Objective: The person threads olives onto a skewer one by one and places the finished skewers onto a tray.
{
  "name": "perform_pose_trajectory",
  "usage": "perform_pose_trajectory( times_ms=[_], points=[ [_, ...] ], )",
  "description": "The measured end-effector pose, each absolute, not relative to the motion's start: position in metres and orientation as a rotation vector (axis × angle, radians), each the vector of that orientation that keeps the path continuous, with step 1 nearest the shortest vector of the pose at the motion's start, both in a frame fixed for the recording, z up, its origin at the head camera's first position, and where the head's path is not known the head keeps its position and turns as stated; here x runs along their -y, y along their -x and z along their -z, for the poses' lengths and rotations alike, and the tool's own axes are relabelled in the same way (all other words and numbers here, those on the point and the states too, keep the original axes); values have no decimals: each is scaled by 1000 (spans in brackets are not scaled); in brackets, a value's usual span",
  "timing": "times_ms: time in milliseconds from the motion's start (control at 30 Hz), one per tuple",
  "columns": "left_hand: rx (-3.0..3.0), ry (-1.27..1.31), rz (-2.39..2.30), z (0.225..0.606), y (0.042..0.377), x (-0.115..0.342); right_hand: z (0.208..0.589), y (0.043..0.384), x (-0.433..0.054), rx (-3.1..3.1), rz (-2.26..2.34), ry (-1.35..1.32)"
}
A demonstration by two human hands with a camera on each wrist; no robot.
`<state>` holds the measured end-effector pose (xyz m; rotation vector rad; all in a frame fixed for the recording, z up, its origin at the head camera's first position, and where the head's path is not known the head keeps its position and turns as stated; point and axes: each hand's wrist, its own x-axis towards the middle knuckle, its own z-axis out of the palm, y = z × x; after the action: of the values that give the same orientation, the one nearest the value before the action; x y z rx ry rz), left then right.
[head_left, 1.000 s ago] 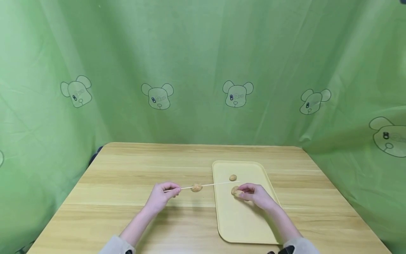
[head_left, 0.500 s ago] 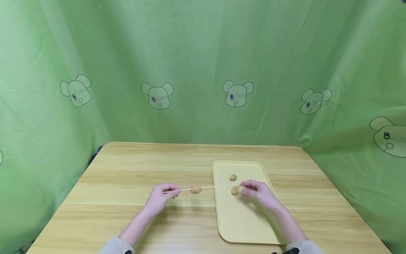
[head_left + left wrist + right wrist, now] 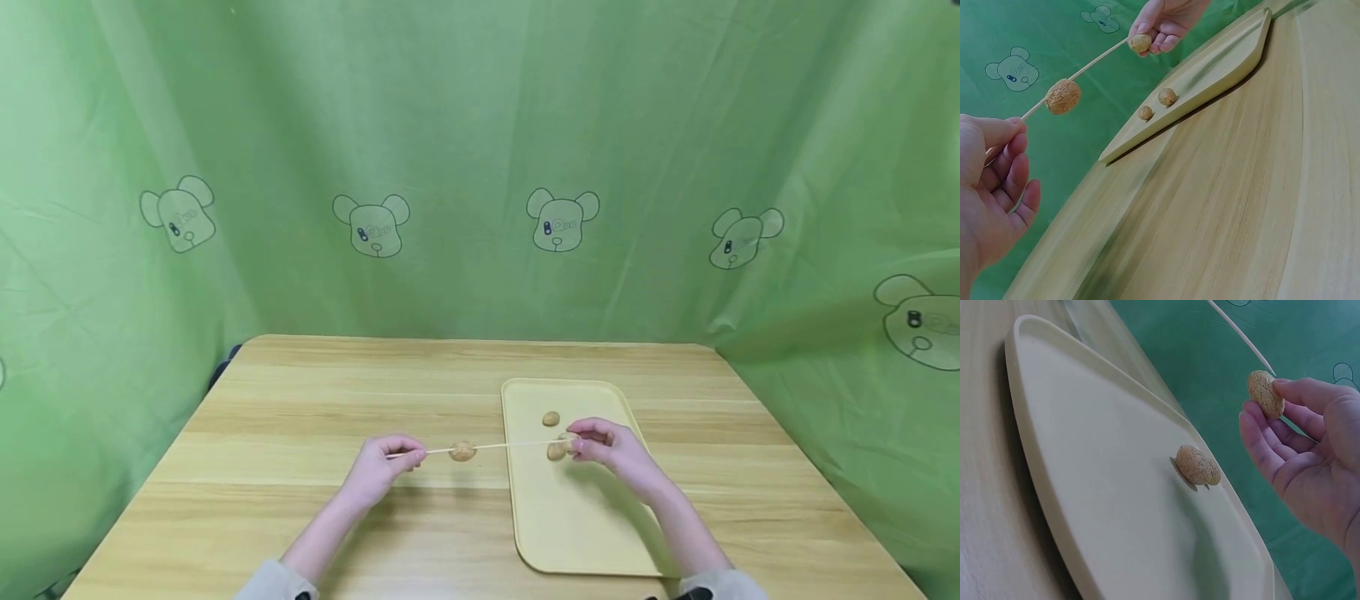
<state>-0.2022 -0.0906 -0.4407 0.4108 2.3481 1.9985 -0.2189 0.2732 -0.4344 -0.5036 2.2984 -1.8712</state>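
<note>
A thin wooden skewer (image 3: pixel 501 445) is pinched near its left end between the thumb and fingers of my left hand (image 3: pixel 381 471). One wrinkled tan ball (image 3: pixel 1063 96), like a fried meatball, is threaded on it a short way beyond those fingertips. My right hand (image 3: pixel 621 460) pinches a second wrinkled ball (image 3: pixel 1265 395) by its sides, above the tray. The skewer's pointed end is right at that ball's edge in both wrist views. Two more balls lie on the tray, a farther one (image 3: pixel 551 418) and a nearer one (image 3: pixel 556 451).
The pale yellow tray (image 3: pixel 577 529) lies on the right half of the wooden table (image 3: pixel 337 375), under my right hand. A green curtain (image 3: pixel 465 283) printed with bear heads hangs behind the table and along its sides.
My right hand has lifted its ball off the tray, moving slightly up and right to the skewer's tip. The skewer has tilted a little lower at its right end; my left hand stays put.
</note>
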Motion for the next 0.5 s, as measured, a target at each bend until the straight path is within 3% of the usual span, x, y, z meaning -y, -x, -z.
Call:
perform_pose_trajectory(
  times_ms=[500],
  points=[
    [-2324, -328, -2001, 442, 204, 92, 432, 215, -274, -2289, 1866, 489]
  ],
)
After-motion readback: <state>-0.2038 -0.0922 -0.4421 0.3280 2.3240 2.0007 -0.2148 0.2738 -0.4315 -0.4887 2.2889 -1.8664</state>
